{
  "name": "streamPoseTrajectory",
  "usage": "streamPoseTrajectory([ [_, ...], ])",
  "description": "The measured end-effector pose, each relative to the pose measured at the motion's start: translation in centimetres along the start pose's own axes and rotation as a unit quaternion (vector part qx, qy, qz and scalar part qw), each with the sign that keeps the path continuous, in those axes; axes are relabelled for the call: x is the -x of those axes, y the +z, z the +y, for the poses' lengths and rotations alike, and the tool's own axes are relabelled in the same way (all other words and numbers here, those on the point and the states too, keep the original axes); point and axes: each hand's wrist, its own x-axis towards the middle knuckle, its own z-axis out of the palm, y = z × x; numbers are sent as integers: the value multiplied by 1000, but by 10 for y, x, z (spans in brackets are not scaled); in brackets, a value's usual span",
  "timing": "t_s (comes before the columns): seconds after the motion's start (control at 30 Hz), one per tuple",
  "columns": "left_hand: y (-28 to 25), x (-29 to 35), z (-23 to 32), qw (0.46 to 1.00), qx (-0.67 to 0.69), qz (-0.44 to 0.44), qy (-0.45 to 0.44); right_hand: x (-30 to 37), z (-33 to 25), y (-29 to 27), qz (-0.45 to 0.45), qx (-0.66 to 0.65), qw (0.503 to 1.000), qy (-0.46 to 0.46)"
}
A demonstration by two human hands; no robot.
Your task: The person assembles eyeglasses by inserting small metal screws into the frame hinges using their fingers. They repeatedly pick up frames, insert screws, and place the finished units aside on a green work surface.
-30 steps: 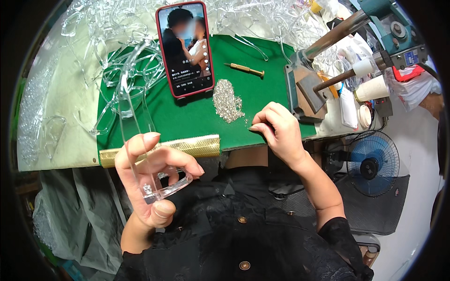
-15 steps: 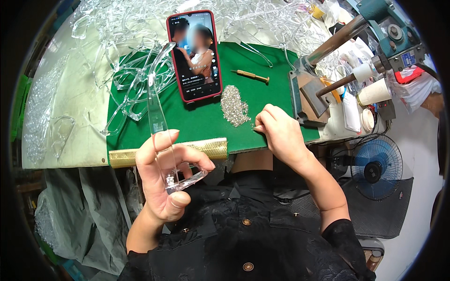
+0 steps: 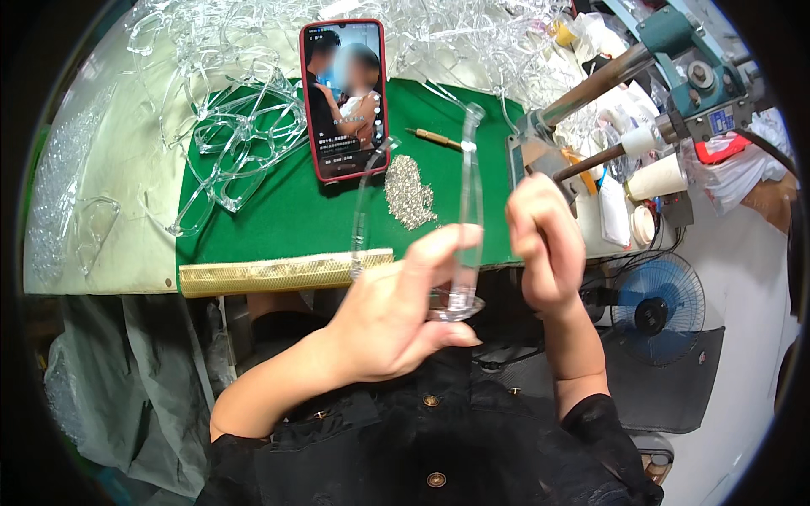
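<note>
My left hand (image 3: 380, 312) grips a clear plastic eyeglass frame (image 3: 470, 190) by its front, between thumb and fingers. Both temples point away from me over the green mat (image 3: 270, 223). To the right, apart from the frame, my right hand (image 3: 548, 244) is raised with its fingers curled closed and slightly blurred; whatever they pinch is too small or hidden to name. Beyond the left hand lies a heap of tiny silvery metal pieces (image 3: 409, 194). A small brass-coloured screwdriver (image 3: 434, 138) rests behind the heap, partly covered by a temple.
A red-cased phone (image 3: 344, 101) stands at the mat's back. Clear eyeglass frames (image 3: 245, 152) are tangled at left, with more behind. A gold mesh roll (image 3: 278, 274) lines the front edge. At right are a green bench press (image 3: 675, 51), a paper cup (image 3: 658, 179) and a fan (image 3: 658, 304).
My left hand has swung right with the eyeglass frame, its temples now both pointing away. The right hand has lifted from beside the metal pieces and moved right.
</note>
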Motion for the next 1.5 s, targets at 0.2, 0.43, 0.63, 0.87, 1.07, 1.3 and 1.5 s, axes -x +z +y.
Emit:
streamPoseTrajectory([
  [0.2,19,-15,2,998,-31,29,45,-13,-28,-4,-29,124,983,-133],
  [0.43,15,-18,6,997,-67,25,30,-13,-26,-2,-13,141,980,-140],
  [0.63,14,-16,6,995,-97,24,27,-11,-25,-2,-16,128,984,-119],
  [0.87,11,-19,9,989,-144,10,27,-6,-27,4,19,105,992,-73],
  [1.07,16,-20,7,997,-65,13,27,-6,-23,-4,-5,78,994,-81],
  [1.3,19,-20,5,1000,1,14,17,-7,-23,-4,2,46,997,-68],
  [1.5,16,-20,6,1000,11,-12,-5,-7,-22,-3,9,43,996,-75],
])
